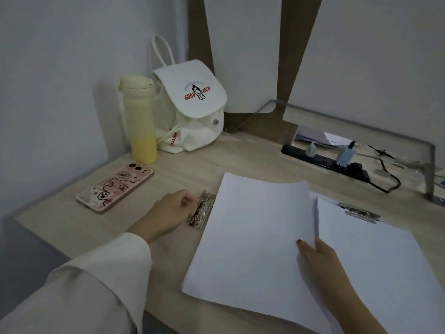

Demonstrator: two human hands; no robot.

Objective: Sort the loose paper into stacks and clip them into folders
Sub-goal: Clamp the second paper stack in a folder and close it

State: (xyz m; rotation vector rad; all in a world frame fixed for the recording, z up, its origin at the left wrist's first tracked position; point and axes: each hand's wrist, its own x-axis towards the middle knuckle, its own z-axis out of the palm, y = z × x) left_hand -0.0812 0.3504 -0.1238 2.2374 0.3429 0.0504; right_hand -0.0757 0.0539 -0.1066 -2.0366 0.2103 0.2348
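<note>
A white paper stack (255, 235) lies on the wooden desk (240, 155), its left edge at a shiny metal clip (202, 209). My left hand (171, 210) pinches that clip's lever with curled fingers. My right hand (317, 259) holds the right edge of this stack, thumb on top and fingers under it. To the right lies a second white stack (385, 266), held at its far end by another metal clip (360, 213). The boards under both stacks are hidden by the paper.
A phone (115, 186) in a pink cartoon case lies at the left. Behind it stand a yellow bottle (139, 121) and a white backpack (192, 104). A black power strip (322, 160) with plugs and cables runs along the back right, under a glass shelf.
</note>
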